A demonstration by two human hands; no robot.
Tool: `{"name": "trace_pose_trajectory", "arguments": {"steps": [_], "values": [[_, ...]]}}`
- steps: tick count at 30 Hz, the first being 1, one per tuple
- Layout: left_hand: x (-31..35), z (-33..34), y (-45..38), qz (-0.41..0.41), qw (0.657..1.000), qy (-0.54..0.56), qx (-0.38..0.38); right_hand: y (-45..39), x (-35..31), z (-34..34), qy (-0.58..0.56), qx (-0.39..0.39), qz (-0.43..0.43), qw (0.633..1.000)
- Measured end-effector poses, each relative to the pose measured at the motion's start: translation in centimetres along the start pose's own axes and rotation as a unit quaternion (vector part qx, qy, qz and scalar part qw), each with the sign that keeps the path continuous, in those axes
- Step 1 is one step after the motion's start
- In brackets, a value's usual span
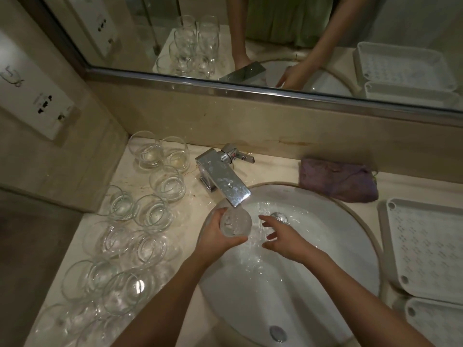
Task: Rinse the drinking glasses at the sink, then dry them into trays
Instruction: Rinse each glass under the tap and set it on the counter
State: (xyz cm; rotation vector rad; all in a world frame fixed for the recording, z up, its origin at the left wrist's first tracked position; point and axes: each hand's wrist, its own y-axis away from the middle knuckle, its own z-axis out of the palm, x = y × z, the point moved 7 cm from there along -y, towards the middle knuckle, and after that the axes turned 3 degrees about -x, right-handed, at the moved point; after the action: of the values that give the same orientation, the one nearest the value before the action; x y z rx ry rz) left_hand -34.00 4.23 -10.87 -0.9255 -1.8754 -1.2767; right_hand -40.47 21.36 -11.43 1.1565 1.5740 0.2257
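Note:
My left hand (217, 238) grips a clear drinking glass (235, 222) over the white sink (325, 246), right under the chrome tap (223, 180). Water runs from the spout past the glass and splashes into the bowl. My right hand (280, 237) hovers just right of the stream with its fingers spread and holds nothing. Several more clear glasses (152, 211) stand on the counter left of the sink. Two white perforated trays (426, 249) lie on the counter to the right.
A folded purple cloth (338, 180) lies behind the sink on the right. A mirror (250, 46) runs along the back wall. A wall plate with sockets (45, 106) sits on the left wall. The sink drain (280, 217) lies near my right fingers.

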Motion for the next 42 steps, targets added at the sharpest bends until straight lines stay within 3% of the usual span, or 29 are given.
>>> {"name": "trace_pose_trajectory", "arguments": {"steps": [12,17,20,25,28,32,36,42], "values": [[1.0,-0.8,1.1,0.013,0.999,-0.048,0.007,0.1,-0.7,0.6,0.056,-0.001,-0.006,0.998],[3.1,-0.8,1.7,0.032,0.994,-0.109,0.001,1.3,-0.7,0.0,0.068,0.006,-0.008,0.998],[3.3,-0.4,2.7,0.013,0.978,-0.205,-0.029,2.5,-0.7,-0.6,0.072,0.018,-0.008,0.997],[4.9,0.2,5.3,0.036,0.901,-0.430,-0.047,4.2,-1.7,-0.6,0.121,0.023,-0.029,0.992],[7.3,0.3,6.9,0.079,0.843,-0.532,-0.010,5.3,-3.2,-0.6,0.158,0.030,-0.050,0.986],[10.6,-0.5,9.1,0.145,0.786,-0.599,0.053,6.9,-5.7,-1.0,0.220,0.053,-0.083,0.971],[13.8,-1.4,11.0,0.249,0.704,-0.649,0.148,8.6,-8.2,-1.7,0.255,0.074,-0.119,0.957],[17.8,-2.5,13.6,0.349,0.583,-0.706,0.201,10.8,-12.0,-3.6,0.289,0.131,-0.159,0.935]]}}
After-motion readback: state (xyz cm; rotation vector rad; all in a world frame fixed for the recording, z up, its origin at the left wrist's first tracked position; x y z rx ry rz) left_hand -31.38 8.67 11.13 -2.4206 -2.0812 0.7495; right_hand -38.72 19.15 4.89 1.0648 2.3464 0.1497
